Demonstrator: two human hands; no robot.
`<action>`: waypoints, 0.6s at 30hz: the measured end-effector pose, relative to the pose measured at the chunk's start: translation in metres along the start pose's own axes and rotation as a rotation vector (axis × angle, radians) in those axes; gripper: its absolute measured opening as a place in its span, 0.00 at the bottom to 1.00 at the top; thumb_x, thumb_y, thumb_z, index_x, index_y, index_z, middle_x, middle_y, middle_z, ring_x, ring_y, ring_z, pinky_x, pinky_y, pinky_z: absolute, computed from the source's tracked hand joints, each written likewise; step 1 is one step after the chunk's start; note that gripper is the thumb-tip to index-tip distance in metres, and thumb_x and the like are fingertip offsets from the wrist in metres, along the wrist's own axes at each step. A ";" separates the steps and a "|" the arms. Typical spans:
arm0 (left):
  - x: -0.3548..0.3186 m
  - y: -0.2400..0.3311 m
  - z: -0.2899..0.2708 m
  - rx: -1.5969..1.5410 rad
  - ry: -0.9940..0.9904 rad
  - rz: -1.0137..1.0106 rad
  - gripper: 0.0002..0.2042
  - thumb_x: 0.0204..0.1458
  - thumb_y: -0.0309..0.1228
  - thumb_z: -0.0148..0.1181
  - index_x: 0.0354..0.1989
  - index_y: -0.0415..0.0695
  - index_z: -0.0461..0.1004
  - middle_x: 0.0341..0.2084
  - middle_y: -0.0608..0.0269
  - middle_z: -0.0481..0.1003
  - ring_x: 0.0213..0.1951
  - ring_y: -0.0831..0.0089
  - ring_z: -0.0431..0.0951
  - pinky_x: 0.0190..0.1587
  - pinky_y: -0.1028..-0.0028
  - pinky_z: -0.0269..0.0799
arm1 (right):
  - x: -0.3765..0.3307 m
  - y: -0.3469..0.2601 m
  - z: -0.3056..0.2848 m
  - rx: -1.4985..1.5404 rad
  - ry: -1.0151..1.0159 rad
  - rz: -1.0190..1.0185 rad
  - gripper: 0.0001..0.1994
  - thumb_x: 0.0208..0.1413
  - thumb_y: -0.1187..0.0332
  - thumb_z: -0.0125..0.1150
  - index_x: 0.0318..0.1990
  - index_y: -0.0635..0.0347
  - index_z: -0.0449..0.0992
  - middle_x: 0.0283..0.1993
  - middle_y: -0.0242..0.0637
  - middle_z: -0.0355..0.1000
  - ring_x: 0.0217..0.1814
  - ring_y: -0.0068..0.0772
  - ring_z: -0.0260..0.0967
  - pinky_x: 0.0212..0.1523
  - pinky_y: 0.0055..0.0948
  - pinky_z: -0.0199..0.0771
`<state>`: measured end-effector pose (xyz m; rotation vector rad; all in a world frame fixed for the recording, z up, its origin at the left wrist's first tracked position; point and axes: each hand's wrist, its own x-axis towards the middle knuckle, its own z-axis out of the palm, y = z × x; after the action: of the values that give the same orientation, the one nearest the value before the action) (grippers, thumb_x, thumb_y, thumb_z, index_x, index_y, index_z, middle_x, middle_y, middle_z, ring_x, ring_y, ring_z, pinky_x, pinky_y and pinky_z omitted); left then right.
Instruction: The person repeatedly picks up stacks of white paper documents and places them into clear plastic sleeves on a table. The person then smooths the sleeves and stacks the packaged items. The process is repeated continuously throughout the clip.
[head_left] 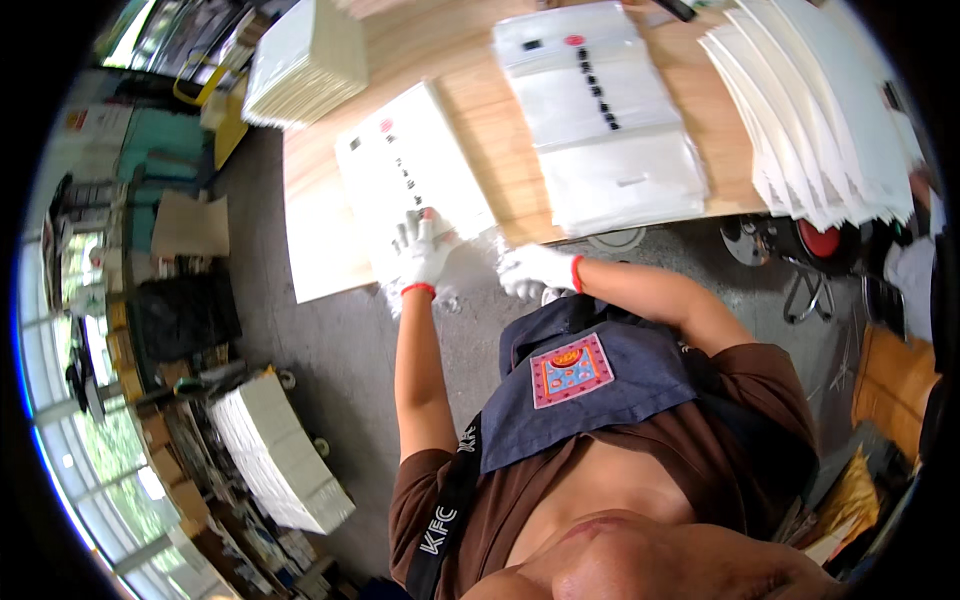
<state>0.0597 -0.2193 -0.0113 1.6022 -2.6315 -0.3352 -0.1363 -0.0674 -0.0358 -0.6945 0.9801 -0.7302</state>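
Observation:
My left hand point(420, 258), in a white glove with a red cuff, lies with its fingers stretched over the near end of a white packet point(408, 150) with dark printing and a red mark. Thin, see-through crumpled plastic point(472, 268) shows at that end, between my hands and past the table edge. My right hand point(540, 271), gloved the same way, is beside the plastic at the table's front edge. Its fingers are curled; whatever they hold is hidden. To the right of the packet lies a pile of clear printed plastic bags point(615, 150).
On the wooden table point(500, 160), a tall stack of white sheets point(310, 65) stands far left and fanned white stacks point(810, 110) lie far right. Another white stack point(280, 455) is low on the left near wheels. A stool point(800, 240) is under the right side.

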 end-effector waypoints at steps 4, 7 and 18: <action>0.021 0.065 0.004 0.020 0.081 0.188 0.25 0.46 0.41 0.61 0.54 0.49 0.67 0.58 0.54 0.63 0.59 0.55 0.60 0.62 0.59 0.52 | -0.073 0.026 -0.022 -0.065 0.129 0.018 0.11 0.54 0.68 0.58 0.42 0.64 0.72 0.30 0.38 0.75 0.24 0.23 0.72 0.19 0.20 0.69; 0.021 0.187 -0.009 -0.343 0.011 0.516 0.16 0.51 0.34 0.57 0.49 0.50 0.71 0.47 0.60 0.74 0.49 0.62 0.73 0.53 0.66 0.67 | -0.106 0.048 -0.049 -0.010 0.327 -0.072 0.10 0.55 0.66 0.57 0.41 0.61 0.73 0.28 0.35 0.75 0.24 0.22 0.71 0.21 0.21 0.70; 0.076 0.296 0.076 -0.290 -0.334 0.525 0.10 0.47 0.38 0.55 0.32 0.47 0.78 0.35 0.52 0.76 0.39 0.56 0.74 0.42 0.65 0.67 | -0.179 0.047 -0.068 0.170 0.615 -0.305 0.10 0.57 0.64 0.55 0.40 0.61 0.72 0.31 0.36 0.75 0.26 0.25 0.72 0.24 0.22 0.72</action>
<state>-0.2451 -0.1431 -0.0301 0.7858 -2.9246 -0.9588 -0.2532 0.0896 -0.0147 -0.4779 1.3619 -1.3282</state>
